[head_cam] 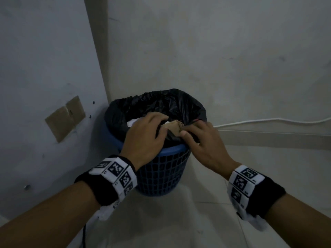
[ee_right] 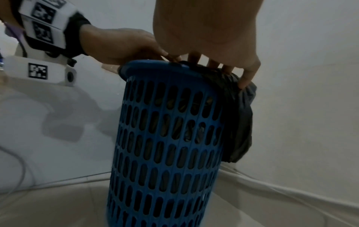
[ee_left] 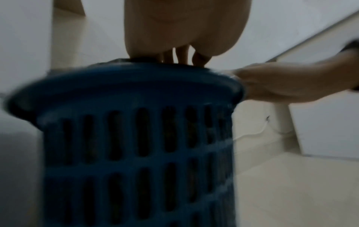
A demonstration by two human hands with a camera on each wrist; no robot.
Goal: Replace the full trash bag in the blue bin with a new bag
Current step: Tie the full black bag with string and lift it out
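A blue slotted bin [head_cam: 161, 174] stands on the floor in a corner, lined with a black trash bag [head_cam: 161, 102] that holds crumpled brown and white paper [head_cam: 174, 127]. Both hands are at the near rim. My left hand [head_cam: 154, 129] curls its fingers over the bag's edge inside the rim. Just to its right, my right hand [head_cam: 189, 135] pinches the bag's edge with thumb and fingers. In the right wrist view the bag [ee_right: 240, 122] hangs down outside the bin [ee_right: 165, 138] under my right hand's fingertips [ee_right: 246, 81]. The left wrist view is blurred; it shows the bin [ee_left: 136, 138].
Walls close in behind and to the left of the bin. Two brown tape patches [head_cam: 66, 117] sit on the left wall. A white cable [head_cam: 268, 120] runs along the right wall near the skirting. Pale floor tiles [head_cam: 179, 221] lie in front.
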